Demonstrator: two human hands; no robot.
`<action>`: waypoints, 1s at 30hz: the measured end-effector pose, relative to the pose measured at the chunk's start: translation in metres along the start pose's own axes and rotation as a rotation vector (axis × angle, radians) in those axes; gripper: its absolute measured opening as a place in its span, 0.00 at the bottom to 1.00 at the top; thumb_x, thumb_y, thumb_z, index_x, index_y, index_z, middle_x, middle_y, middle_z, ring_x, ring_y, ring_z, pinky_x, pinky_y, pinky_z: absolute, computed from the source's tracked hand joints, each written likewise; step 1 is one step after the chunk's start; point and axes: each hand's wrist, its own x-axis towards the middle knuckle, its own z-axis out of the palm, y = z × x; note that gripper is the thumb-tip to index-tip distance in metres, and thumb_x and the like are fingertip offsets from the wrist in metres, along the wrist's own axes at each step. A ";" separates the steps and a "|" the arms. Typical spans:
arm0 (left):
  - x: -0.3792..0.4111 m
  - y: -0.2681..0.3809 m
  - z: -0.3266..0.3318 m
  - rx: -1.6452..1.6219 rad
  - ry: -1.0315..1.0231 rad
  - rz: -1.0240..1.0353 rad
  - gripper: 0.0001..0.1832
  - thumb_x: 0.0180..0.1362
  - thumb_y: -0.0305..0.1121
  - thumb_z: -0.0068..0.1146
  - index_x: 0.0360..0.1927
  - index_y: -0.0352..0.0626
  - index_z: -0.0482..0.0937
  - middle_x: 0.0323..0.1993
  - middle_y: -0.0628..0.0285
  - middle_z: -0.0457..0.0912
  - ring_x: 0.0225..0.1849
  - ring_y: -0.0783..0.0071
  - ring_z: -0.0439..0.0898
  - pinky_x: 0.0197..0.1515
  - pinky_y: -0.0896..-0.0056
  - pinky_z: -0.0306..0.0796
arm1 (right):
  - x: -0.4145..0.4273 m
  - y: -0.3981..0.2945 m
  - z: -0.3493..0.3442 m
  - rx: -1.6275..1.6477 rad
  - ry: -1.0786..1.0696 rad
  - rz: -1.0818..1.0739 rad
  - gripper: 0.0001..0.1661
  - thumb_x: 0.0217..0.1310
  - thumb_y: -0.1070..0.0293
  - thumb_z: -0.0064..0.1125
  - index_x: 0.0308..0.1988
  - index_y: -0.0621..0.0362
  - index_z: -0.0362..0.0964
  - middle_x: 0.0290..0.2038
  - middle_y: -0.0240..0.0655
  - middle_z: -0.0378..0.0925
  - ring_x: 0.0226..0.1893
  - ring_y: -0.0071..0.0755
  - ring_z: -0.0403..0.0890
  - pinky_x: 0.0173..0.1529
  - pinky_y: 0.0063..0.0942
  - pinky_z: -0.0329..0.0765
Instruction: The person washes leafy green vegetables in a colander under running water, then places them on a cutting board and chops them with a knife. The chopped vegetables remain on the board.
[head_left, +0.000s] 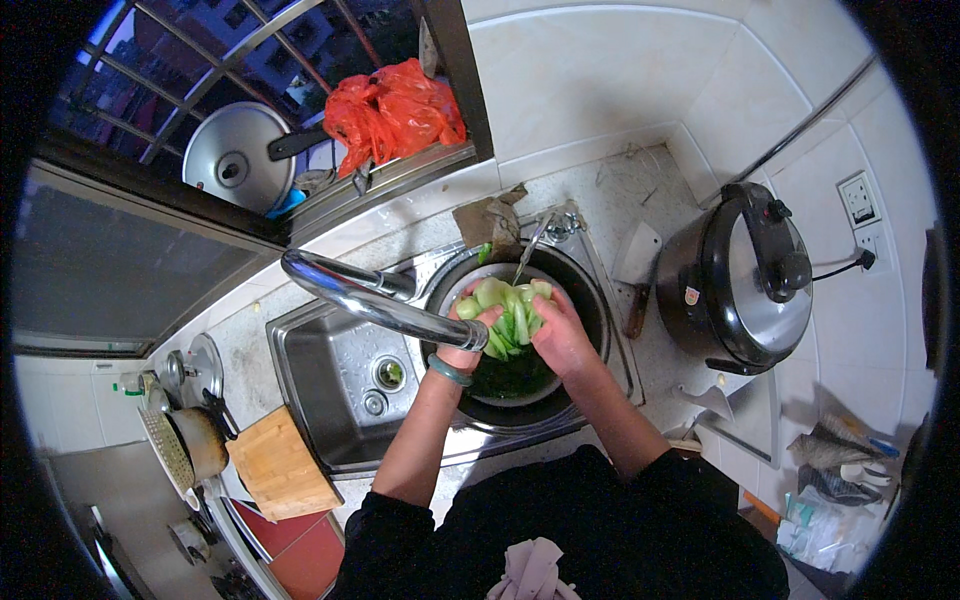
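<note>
Between my two hands is a bunch of pale green leafy-vegetable stalks (514, 311), cut ends up, with the dark leaves hanging into a basin (564, 279). My left hand (471, 330) grips its left side and is partly hidden behind the chrome faucet spout (397, 309); a green bangle circles that wrist. On the other side, my right hand (556, 330) presses the stalks with the thumb on top. Water (529, 253) runs from a small tap (561, 223) at the back towards the stalks. The basin sits in the right sink bowl.
Left of the basin lies a steel sink bowl (345, 360) with green scraps in its drain. A cleaver (637, 259) rests on the right counter beside an electric pressure cooker (735, 281). A wooden cutting board (281, 469) is at the left. Red plastic bags (397, 112) lie on the windowsill.
</note>
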 end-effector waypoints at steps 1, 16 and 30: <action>0.000 0.000 -0.002 -0.084 -0.036 -0.042 0.24 0.46 0.24 0.56 0.49 0.38 0.66 0.43 0.59 0.73 0.46 0.68 0.73 0.51 0.69 0.66 | 0.000 -0.001 0.000 0.042 0.009 0.002 0.16 0.60 0.69 0.43 0.49 0.57 0.60 0.46 0.35 0.69 0.48 0.32 0.70 0.52 0.30 0.65; -0.009 0.014 -0.013 -0.540 -0.372 -0.229 0.30 0.45 0.40 0.63 0.50 0.38 0.67 0.54 0.54 0.66 0.52 0.64 0.69 0.56 0.64 0.63 | -0.011 -0.011 0.003 0.042 -0.058 -0.010 0.15 0.62 0.65 0.37 0.48 0.55 0.62 0.45 0.40 0.70 0.48 0.39 0.70 0.54 0.36 0.65; 0.000 0.005 0.002 -0.184 -0.167 -0.076 0.39 0.42 0.24 0.62 0.59 0.43 0.56 0.55 0.60 0.63 0.57 0.68 0.61 0.60 0.68 0.54 | 0.008 0.003 0.022 -0.028 -0.143 0.003 0.22 0.65 0.58 0.33 0.53 0.60 0.58 0.49 0.32 0.66 0.51 0.27 0.65 0.57 0.26 0.58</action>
